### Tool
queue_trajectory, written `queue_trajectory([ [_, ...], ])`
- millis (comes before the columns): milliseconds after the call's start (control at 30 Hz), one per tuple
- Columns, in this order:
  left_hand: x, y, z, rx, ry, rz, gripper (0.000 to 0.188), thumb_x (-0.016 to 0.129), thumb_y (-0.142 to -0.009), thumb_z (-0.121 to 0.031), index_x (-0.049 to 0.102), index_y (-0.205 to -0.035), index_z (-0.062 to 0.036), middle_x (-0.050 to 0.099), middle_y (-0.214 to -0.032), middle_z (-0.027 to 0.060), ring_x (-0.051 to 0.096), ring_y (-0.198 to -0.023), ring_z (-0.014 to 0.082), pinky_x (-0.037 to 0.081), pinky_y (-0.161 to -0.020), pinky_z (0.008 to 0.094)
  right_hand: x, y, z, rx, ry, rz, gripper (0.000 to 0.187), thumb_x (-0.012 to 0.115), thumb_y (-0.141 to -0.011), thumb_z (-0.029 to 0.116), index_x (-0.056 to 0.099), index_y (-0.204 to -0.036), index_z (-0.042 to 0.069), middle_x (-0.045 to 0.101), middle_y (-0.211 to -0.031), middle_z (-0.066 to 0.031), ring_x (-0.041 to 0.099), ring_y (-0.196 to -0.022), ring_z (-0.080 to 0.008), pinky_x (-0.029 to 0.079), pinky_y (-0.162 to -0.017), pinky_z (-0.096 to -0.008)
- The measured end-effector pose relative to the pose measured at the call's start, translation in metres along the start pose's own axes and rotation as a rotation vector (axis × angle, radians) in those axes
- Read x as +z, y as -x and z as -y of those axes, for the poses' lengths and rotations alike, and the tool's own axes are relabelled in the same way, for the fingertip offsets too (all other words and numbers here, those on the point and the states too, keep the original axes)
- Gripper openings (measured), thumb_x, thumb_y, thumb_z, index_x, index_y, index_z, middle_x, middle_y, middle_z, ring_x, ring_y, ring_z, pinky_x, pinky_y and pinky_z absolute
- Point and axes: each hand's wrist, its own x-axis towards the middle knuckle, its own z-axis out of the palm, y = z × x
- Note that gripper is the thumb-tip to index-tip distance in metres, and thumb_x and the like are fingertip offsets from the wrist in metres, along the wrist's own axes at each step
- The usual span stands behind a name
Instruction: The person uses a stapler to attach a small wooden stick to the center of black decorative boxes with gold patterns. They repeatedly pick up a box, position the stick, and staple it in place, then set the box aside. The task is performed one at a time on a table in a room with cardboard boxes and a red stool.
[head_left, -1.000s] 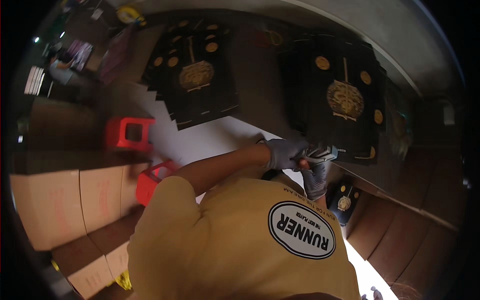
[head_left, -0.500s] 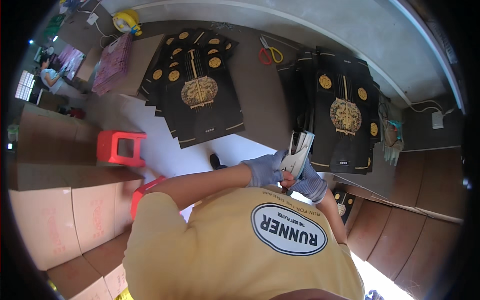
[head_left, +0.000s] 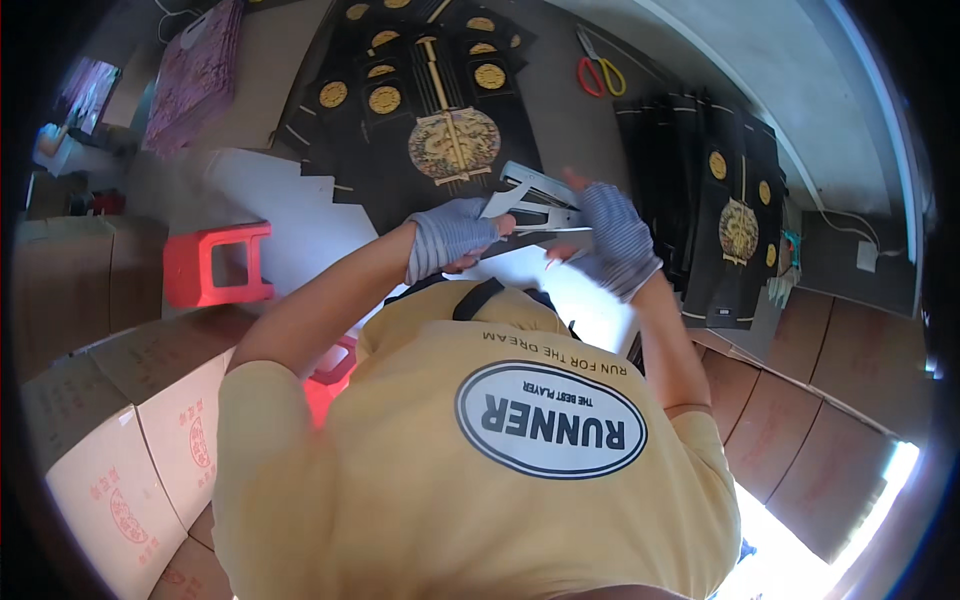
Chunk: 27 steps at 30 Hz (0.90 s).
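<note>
The stapler (head_left: 542,186) at the fingers (head_left: 505,225) looks shiny metal; their gloves (head_left: 445,238), knitted cloth; the stool (head_left: 186,270) left of them, smooth plastic.

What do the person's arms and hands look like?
Short yellow sleeves leave the forearms bare. The left hand and right hand wear greyish-blue gloves with pale stripes, and some fingers poke out bare.
</note>
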Motion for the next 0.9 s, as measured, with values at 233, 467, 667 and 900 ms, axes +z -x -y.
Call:
queue_trajectory([
  [233,-0.052,0.011,0.032,-0.058,0.369,0.338,0.052,0.06,-0.083,-0.041,0.046,-0.111,0.0002,0.039,-0.05,-0.0012,0.034,-0.033,0.0065,0.023,-0.03,0.0208,0.019,-0.035,-0.002,-0.568,0.055,-0.146,0.032,0.062,-0.06,0.014,0.064,-0.092,0.014,0.055,-0.084,-0.003,0.055,-0.084,-0.024,0.048,-0.073,-0.0355],
  [467,-0.103,0.056,0.072,-0.1,0.127,0.301,0.068,0.062,-0.079,-0.045,0.04,-0.129,-0.0054,0.045,-0.055,0.0008,0.043,-0.044,0.0077,0.035,-0.039,0.0222,-0.015,-0.076,-0.023,-0.456,-1.071,-0.144,0.017,0.076,-0.064,0.013,0.065,-0.075,0.008,0.062,-0.077,-0.0075,0.06,-0.074,-0.0221,0.049,-0.067,-0.033],
  [667,-0.086,0.05,0.016,-0.06,-0.664,-0.164,0.086,0.058,-0.081,-0.048,0.013,-0.142,-0.0089,0.03,-0.14,0.019,0.034,-0.128,0.024,0.029,-0.104,0.0343,0.021,-0.133,-0.049,-0.426,-1.511,0.427,0.023,0.077,-0.065,0.011,0.063,-0.079,0.0,0.063,-0.08,-0.0156,0.063,-0.077,-0.0289,0.05,-0.068,-0.0355],
  [900,-0.017,-0.056,0.009,0.146,0.289,-0.314,0.071,0.06,-0.081,-0.045,0.038,-0.129,0.0028,0.054,-0.084,0.0074,0.053,-0.074,0.0152,0.043,-0.067,0.0252,0.046,-0.229,-0.143,0.196,-1.352,1.078,0.021,0.07,-0.073,0.018,0.065,-0.087,0.003,0.064,-0.09,-0.0086,0.06,-0.085,-0.0179,0.047,-0.073,-0.0305],
])
